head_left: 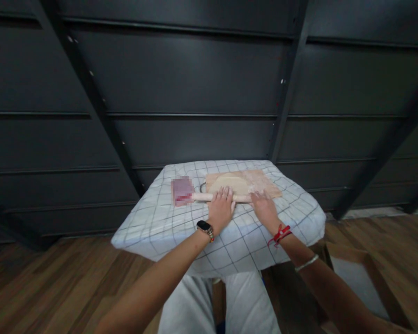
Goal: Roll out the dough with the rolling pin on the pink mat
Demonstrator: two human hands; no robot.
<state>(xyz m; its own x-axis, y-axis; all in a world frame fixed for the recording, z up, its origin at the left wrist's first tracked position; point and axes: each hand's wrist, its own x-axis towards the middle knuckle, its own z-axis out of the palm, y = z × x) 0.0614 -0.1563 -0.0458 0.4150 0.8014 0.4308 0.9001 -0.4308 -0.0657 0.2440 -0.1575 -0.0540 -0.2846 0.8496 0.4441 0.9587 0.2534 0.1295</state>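
Observation:
A pale rolling pin (202,197) lies across the near edge of a flat sheet of dough (231,182) on a wooden board (264,180). My left hand (221,208) rests flat on the pin's middle, fingers stretched forward. My right hand (264,206) presses flat on the pin's right end, fingers spread. A dark watch sits on my left wrist. On my right wrist are a red thread and a thin bangle.
The board sits on a small table covered by a white checked cloth (153,222). A pink blurred packet (182,190) lies left of the board. A dark metal panelled wall (195,93) stands close behind. Wooden floor (55,278) surrounds the table.

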